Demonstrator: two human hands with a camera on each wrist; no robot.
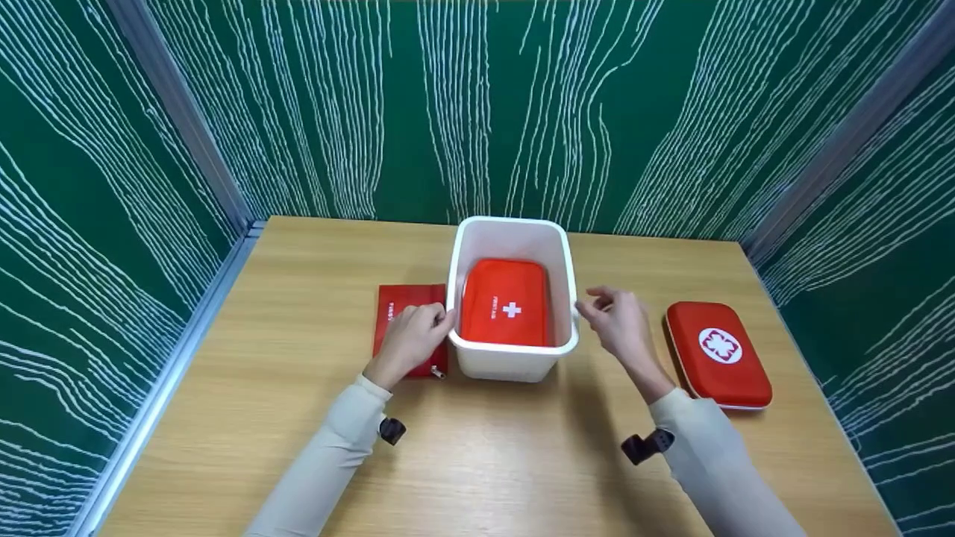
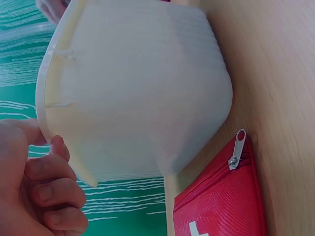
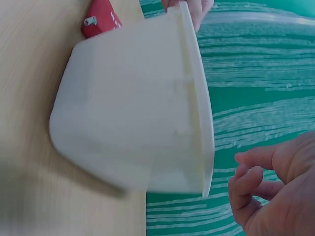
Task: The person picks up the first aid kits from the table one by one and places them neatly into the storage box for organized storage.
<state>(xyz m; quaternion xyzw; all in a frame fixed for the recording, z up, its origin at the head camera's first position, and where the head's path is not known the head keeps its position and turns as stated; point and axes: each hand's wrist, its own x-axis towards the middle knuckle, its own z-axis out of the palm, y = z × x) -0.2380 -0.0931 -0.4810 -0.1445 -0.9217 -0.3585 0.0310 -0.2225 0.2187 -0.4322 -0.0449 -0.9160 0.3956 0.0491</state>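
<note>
A white plastic bin (image 1: pixel 515 364) stands on the table, and a red first aid pouch (image 1: pixel 507 294) with a white cross lies inside it. My left hand (image 1: pixel 412 334) pinches the left rim of the bin between thumb and forefinger, as the left wrist view shows with the hand (image 2: pixel 47 182) at the rim. Just off the opposite rim is my right hand (image 1: pixel 618 322), its fingers loosely bent and holding nothing. In the right wrist view a gap separates this hand (image 3: pixel 275 184) from the bin (image 3: pixel 128 108). Partly under my left hand lies a flat red zippered pouch (image 1: pixel 395 298).
To the right of my right hand, a red hard-shell case (image 1: pixel 720 373) with a round white emblem lies on the wooden table (image 1: pixel 492 462). Green walls (image 1: pixel 418 112) with white wavy lines enclose the table at the back and sides.
</note>
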